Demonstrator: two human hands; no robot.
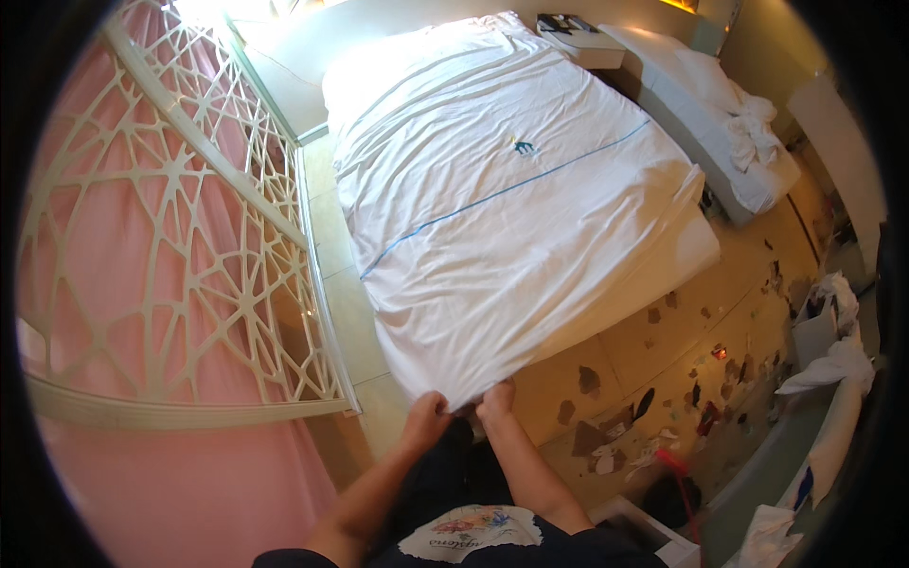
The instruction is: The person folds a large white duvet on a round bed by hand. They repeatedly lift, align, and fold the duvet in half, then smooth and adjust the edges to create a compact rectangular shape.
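A white bed sheet (490,234) with a blue stripe and a small dark emblem lies wrinkled over a large bed. At the bed's near left corner, my left hand (427,419) is closed on the edge of the sheet. Just to its right, my right hand (497,399) grips the same edge, the two hands a short gap apart. The cloth is drawn into folds that fan out from between them. My fingertips are partly hidden by the cloth and by the hands themselves.
A cream lattice screen (248,291) with a pink curtain (192,490) stands left. Scraps and litter (603,437) cover the tiled floor at right. Beyond are a nightstand (589,48), a narrow bed (682,106) with bunched cloth, and a white box (815,334). Another box (643,522) sits near my right arm.
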